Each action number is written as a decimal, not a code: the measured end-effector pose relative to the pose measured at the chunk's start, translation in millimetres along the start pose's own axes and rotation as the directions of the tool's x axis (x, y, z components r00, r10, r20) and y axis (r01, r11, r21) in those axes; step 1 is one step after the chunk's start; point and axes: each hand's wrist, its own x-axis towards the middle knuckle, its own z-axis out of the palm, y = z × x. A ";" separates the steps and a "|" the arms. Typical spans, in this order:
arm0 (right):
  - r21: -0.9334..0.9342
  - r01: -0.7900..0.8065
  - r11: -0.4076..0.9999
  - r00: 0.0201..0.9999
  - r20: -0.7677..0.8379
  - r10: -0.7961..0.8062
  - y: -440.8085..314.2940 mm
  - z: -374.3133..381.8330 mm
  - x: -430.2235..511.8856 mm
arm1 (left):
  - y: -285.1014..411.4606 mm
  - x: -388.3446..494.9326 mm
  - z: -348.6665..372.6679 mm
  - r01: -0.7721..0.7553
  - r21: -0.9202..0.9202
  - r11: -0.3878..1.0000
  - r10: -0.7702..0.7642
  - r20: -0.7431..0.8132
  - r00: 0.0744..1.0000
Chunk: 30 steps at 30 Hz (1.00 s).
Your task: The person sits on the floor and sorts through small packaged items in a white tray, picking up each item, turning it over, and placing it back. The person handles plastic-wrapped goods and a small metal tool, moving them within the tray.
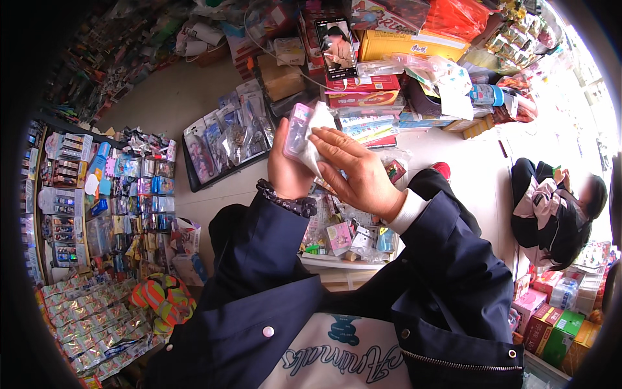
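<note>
My left hand (290, 177) holds a small pink, clear-fronted plastic case (295, 132) upright against its palm. With its fingers laid flat, my right hand (357, 167) presses a white tissue or cloth (316, 121) onto the right side of the case. The case's contents are too small to tell. Beneath my hands is a white-rimmed tray (374, 266) with several small packaged goods, among them a pink card pack (338, 237). A black tray (194, 182) of bagged items lies left of my hands.
A lit smartphone (336, 48) with a cable leans on stacked boxes ahead, by a red box (362, 98) and a yellow carton (413, 46). Racks of small packaged goods (116, 194) stand at left. On the right a person (554, 214) sits near several cartons (549, 335).
</note>
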 end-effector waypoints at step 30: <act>0.041 -0.188 0.981 0.982 -0.020 0.189 4.9 -5.9 0.7 | -4.5 -6.9 5.9 0.011 0.119 0.993 -0.014 0.023 1.000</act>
